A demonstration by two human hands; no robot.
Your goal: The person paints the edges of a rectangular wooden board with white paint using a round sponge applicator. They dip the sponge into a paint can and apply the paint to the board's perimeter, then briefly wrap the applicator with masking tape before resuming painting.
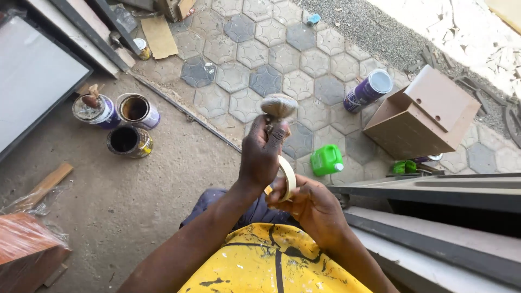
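My left hand (262,154) is closed around the handle of a paintbrush, whose splayed grey bristles (279,106) point up and away from me. Just below and to the right, my right hand (307,205) grips a roll of cream masking tape (287,176), which rests against my left hand's fingers. Both hands meet in front of my yellow, paint-stained shirt (271,260). Whether tape is stuck to the brush handle is hidden by my fingers.
Three open paint tins (126,140) stand on the concrete at the left, one with a stick in it. A purple can (368,89) lies on the hexagonal paving, next to a brown wooden box (423,116) and a green plastic jug (326,159). Grey metal frame (434,190) at right.
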